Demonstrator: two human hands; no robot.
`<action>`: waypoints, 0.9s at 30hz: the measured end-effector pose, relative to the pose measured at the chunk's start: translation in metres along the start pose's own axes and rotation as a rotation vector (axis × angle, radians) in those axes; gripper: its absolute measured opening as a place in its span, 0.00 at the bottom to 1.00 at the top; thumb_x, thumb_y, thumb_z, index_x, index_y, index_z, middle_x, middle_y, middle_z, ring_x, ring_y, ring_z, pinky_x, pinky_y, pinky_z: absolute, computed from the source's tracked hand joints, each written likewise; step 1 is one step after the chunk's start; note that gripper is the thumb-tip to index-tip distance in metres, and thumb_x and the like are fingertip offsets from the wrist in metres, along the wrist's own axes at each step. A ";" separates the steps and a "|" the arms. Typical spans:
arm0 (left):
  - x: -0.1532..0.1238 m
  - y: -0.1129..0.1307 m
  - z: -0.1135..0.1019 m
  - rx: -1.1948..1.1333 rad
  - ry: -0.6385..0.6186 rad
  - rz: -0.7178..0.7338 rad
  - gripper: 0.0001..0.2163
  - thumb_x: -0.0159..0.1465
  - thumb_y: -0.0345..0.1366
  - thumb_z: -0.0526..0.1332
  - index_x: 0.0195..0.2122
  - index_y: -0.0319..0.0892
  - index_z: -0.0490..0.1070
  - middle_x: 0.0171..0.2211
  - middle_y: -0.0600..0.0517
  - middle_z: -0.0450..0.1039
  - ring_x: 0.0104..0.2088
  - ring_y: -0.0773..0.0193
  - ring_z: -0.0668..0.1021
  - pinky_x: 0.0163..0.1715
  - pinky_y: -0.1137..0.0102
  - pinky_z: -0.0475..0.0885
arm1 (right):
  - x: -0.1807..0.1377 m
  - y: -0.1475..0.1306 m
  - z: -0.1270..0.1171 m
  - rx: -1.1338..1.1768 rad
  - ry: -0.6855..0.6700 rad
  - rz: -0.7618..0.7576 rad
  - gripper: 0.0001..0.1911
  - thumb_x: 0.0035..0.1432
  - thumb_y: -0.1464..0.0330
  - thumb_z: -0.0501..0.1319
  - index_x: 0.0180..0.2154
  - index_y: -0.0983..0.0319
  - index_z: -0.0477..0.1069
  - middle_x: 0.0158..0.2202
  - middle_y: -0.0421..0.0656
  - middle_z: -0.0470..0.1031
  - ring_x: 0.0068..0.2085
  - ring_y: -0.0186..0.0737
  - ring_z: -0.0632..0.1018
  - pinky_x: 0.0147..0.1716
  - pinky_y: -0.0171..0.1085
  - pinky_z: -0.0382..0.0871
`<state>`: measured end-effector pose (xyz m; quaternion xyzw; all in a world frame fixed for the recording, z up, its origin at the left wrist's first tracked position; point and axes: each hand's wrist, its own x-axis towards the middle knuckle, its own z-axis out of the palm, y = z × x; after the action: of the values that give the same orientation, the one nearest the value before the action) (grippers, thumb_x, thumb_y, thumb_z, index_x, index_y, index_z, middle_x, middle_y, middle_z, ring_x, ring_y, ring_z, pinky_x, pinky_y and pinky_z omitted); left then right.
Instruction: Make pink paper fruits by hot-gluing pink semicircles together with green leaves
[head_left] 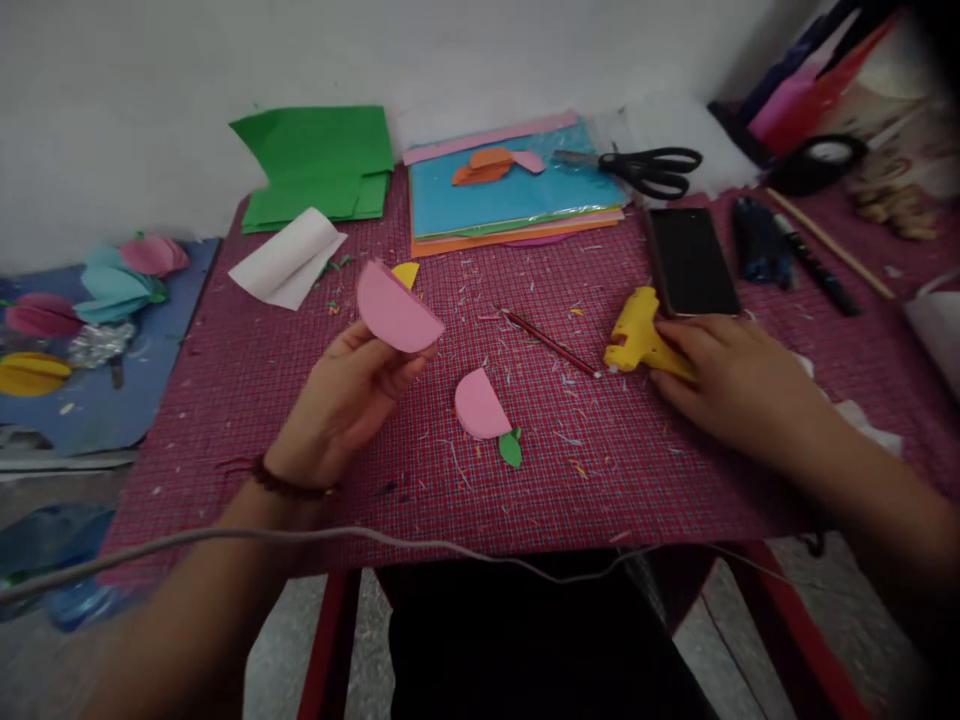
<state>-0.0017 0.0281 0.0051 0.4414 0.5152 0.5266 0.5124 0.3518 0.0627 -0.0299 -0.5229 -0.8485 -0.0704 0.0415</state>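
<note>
My left hand pinches a folded pink paper half-circle above the left part of the table. Behind it a bit of yellow paper shows. On the right, my right hand is closed around the handle of a yellow glue gun, whose nozzle end points left, low over the cloth. Between the hands lies a second pink half-circle with a green paper leaf at its lower corner. A dark red pencil rests just beyond it.
Green sheets, a white paper and a coloured paper stack line the back. Black scissors, a phone and a marker lie right. A cable crosses the table's front edge. Paper flowers sit left.
</note>
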 end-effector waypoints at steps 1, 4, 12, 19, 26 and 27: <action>0.002 -0.002 0.003 -0.078 0.001 -0.059 0.03 0.59 0.31 0.64 0.36 0.43 0.75 0.33 0.53 0.79 0.32 0.66 0.81 0.28 0.75 0.79 | 0.004 -0.003 -0.001 -0.017 -0.012 -0.003 0.24 0.58 0.62 0.56 0.51 0.71 0.68 0.49 0.58 0.73 0.46 0.55 0.74 0.47 0.47 0.66; 0.004 -0.008 0.003 -0.251 -0.012 -0.213 0.03 0.57 0.29 0.66 0.33 0.42 0.76 0.28 0.54 0.79 0.26 0.71 0.79 0.24 0.80 0.77 | 0.013 -0.009 -0.005 -0.051 -0.047 0.025 0.23 0.57 0.61 0.56 0.48 0.71 0.70 0.43 0.57 0.76 0.44 0.55 0.75 0.43 0.47 0.66; 0.002 -0.019 -0.009 -0.341 -0.014 -0.196 0.10 0.46 0.30 0.73 0.27 0.43 0.74 0.21 0.59 0.75 0.18 0.75 0.74 0.15 0.85 0.69 | 0.013 -0.002 -0.015 0.009 -0.009 0.100 0.17 0.58 0.60 0.57 0.41 0.67 0.72 0.37 0.53 0.76 0.38 0.50 0.75 0.39 0.42 0.65; -0.007 -0.019 -0.006 -0.335 -0.122 -0.228 0.09 0.46 0.28 0.73 0.27 0.39 0.76 0.26 0.54 0.78 0.26 0.71 0.78 0.24 0.82 0.74 | 0.018 0.000 -0.012 0.105 0.095 0.098 0.17 0.55 0.61 0.59 0.41 0.67 0.72 0.36 0.53 0.75 0.37 0.50 0.75 0.38 0.43 0.67; -0.010 -0.022 -0.005 -0.302 -0.340 -0.136 0.07 0.47 0.32 0.74 0.28 0.43 0.79 0.34 0.50 0.79 0.34 0.65 0.79 0.32 0.75 0.76 | 0.024 -0.059 -0.035 0.472 0.260 -0.012 0.16 0.58 0.64 0.60 0.46 0.67 0.71 0.46 0.54 0.72 0.49 0.52 0.73 0.50 0.49 0.66; -0.011 -0.021 -0.005 -0.289 -0.355 -0.123 0.07 0.47 0.33 0.74 0.28 0.43 0.80 0.35 0.50 0.79 0.34 0.64 0.79 0.32 0.74 0.75 | 0.025 -0.075 -0.043 0.626 0.220 -0.067 0.15 0.60 0.66 0.59 0.47 0.65 0.70 0.46 0.51 0.73 0.49 0.48 0.73 0.51 0.47 0.66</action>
<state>-0.0037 0.0157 -0.0160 0.4170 0.3621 0.4768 0.6839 0.2729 0.0448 0.0105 -0.4458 -0.8361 0.1362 0.2890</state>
